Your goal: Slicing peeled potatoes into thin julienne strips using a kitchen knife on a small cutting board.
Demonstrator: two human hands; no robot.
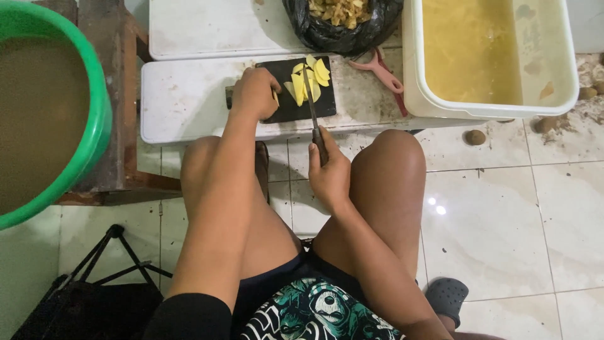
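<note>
Here, the right hand has its grip closed on the knife, blade over yellow slices at 12 o'clock on the black board. Left hand, curled at 11 o'clock, pins a piece; fingers near the edge risk a cut.

Matt black cutting board; glossy floor tiles.

— What can't you make out at your left hand?

— Its fingers curl under, hiding whatever yellow piece they pin to the small black cutting board.

— And at the edges?

— The green round plastic basin, black plastic bag and white rectangular tub are all cut off.
</note>
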